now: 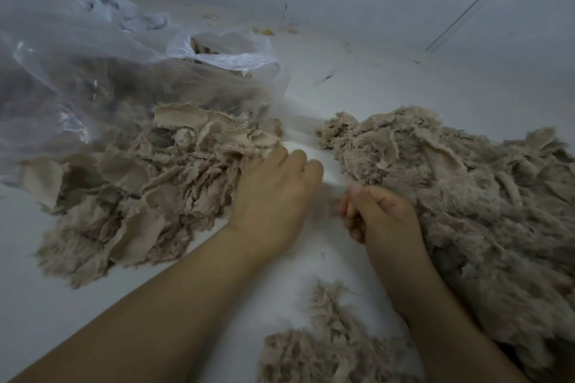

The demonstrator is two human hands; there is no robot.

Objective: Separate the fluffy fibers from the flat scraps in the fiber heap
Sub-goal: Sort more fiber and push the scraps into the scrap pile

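A beige heap of flat scraps mixed with fibers (140, 183) lies on the white surface at the left. A larger fluffy fiber heap (466, 196) fills the right side. A small fluffy clump (326, 345) sits at the bottom centre. My left hand (273, 196) lies knuckles up at the right edge of the left heap, fingers curled down; what they hold is hidden. My right hand (382, 218) is at the left edge of the right heap, fingers curled, thumb and fingertips pinched together; it is blurred and anything between them cannot be made out.
A big clear plastic bag (77, 71) with more beige scraps inside lies at the back left, its mouth open toward the heaps. Small bits of debris (267, 31) dot the white surface near the back wall. A thin rail (482, 0) runs along the wall at upper right.
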